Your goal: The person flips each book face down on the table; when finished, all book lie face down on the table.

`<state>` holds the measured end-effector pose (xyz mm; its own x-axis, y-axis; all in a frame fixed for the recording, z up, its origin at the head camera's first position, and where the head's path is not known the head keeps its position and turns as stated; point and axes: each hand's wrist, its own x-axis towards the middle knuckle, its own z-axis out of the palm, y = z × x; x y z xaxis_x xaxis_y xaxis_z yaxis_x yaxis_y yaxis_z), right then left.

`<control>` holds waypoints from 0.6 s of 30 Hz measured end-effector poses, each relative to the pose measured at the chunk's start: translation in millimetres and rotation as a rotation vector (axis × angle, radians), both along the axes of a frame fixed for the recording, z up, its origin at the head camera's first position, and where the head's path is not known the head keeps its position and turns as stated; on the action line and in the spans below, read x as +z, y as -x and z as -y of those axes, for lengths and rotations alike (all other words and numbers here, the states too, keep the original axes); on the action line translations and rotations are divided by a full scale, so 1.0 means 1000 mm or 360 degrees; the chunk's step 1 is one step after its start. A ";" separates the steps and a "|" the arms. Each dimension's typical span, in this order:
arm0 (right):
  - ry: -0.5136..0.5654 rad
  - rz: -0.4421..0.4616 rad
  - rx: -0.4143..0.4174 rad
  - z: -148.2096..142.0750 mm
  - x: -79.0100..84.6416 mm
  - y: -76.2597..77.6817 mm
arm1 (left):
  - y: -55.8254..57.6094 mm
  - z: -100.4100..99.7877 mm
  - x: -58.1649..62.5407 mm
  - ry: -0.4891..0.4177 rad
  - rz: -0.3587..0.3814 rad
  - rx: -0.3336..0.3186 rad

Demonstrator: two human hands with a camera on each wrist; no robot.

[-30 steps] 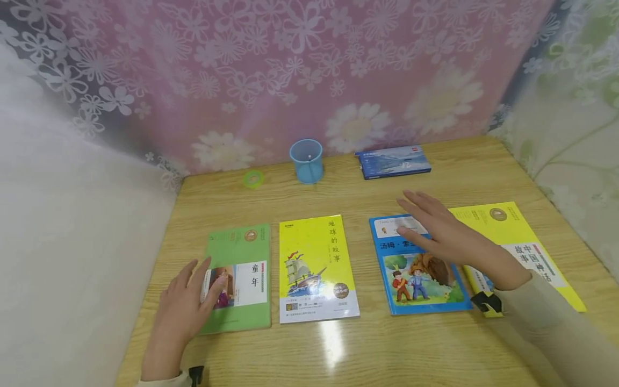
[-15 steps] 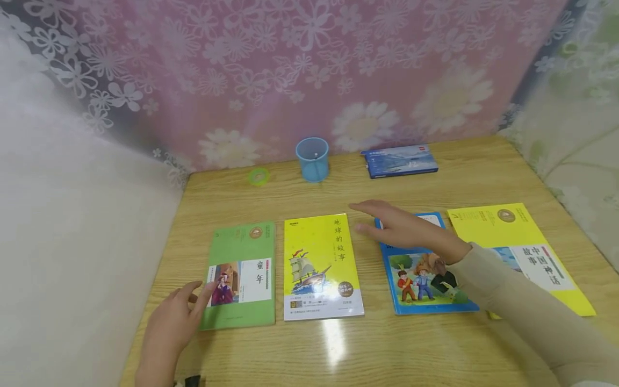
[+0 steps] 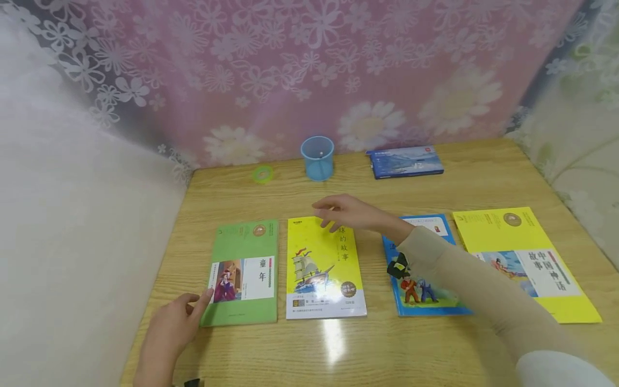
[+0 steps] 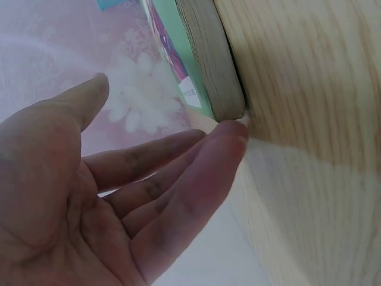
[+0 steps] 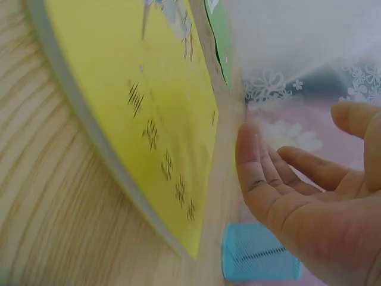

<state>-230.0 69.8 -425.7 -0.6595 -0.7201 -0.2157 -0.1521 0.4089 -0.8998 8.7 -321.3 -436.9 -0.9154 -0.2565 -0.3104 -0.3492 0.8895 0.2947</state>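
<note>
Four books lie flat in a row, with a green book [image 3: 244, 244] at the left end. My left hand [image 3: 169, 330] is at its lower left edge. In the left wrist view, loosely bent fingers [image 4: 199, 179] reach the corner of the green book [image 4: 187, 53], and the thumb stands apart from it. A yellow book with a sailing ship [image 3: 314, 247] lies second. Above its top edge hovers my right hand [image 3: 353, 211], fingers relaxed and holding nothing. The right wrist view has those fingers [image 5: 256, 167] beyond the end of the yellow ship book [image 5: 131, 119].
Partly under my right forearm lies a blue book [image 3: 430, 310]. At the right end is another yellow book [image 3: 488, 231]. Along the back of the wooden table [image 3: 271, 355] stand a green tape roll [image 3: 263, 174], a blue mesh cup [image 3: 319, 167] and a flat blue box [image 3: 408, 162].
My right hand has swept left from over the blue book to the top of the yellow ship book. The left hand has lowered slightly towards the green book's lower left corner.
</note>
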 end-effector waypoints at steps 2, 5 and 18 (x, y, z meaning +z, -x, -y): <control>0.0052 0.0160 -0.0033 0.013 -0.005 0.004 | -0.001 0.001 0.000 -0.0046 0.0035 0.0022; 0.0099 0.0326 -0.0059 0.031 -0.010 0.009 | -0.004 0.002 0.000 -0.0106 0.0061 0.0058; 0.0084 0.0505 0.0042 0.094 -0.021 0.015 | -0.006 0.005 -0.001 -0.0161 0.0157 0.0066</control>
<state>-244.8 -24.6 -446.2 -0.5462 -0.7518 -0.3695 0.1297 0.3599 -0.9239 14.5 -326.7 -437.6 -0.8684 -0.2562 -0.4245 -0.4165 0.8414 0.3444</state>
